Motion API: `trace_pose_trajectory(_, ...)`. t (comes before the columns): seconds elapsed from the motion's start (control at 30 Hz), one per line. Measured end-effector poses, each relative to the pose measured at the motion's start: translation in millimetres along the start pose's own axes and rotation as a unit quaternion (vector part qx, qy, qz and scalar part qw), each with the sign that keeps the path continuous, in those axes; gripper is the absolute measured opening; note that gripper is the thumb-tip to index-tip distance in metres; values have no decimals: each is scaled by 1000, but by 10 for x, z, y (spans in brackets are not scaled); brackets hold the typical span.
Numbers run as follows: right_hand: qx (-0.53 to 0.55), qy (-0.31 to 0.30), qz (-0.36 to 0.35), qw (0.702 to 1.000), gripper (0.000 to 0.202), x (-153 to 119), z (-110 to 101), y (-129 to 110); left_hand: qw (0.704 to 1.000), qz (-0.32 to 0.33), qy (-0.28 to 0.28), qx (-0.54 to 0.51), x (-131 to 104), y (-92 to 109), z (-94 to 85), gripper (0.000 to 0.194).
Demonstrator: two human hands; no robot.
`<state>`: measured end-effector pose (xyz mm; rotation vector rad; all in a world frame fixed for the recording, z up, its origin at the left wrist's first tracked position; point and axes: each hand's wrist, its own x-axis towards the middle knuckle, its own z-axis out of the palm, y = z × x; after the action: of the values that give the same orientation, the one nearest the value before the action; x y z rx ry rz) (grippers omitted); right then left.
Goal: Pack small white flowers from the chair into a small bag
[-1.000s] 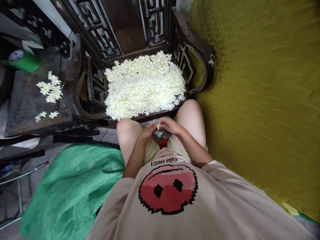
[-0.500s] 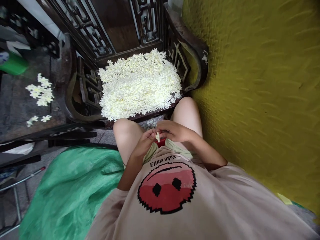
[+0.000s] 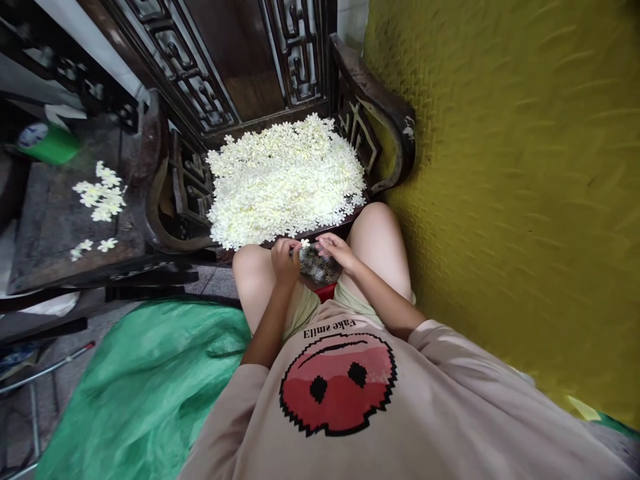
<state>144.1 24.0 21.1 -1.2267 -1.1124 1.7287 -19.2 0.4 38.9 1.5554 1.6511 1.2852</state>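
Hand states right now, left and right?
Left hand: closed, fingertips apparently pinching a single white flower.
Right hand: open, fingers loosely extended, nothing visible in its grip.

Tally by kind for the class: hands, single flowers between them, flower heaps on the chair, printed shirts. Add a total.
Hands: 2 (left hand, right hand)
Flower between them: 1
Flower heap on the chair: 1
Shirt: 1
Total: 5

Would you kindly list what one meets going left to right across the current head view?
Loose cluster of white flowers, curved dark wooden armrest, left hand, single small white flower, right hand, yellow textured sheet.
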Motion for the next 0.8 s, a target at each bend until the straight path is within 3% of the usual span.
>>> trace_pose_trajectory(0.13,39,-27,16,999,37,64,80,143,1000,-12,18,13,-60,-198,127,15)
trace_pose_trajectory(0.4,58,-7,4,998,35,93,110,184,999,-30,7,-24,-131,-118,152,13)
trace_pose_trajectory(0.63,70,-6,22,997,37,87,108,216,988,-88,-22,-129,-201,-60,159,12)
trace_pose_trajectory(0.8,53,-1,25,998,33,91,89,213,972,-145,-22,-185,-198,-150,216,16)
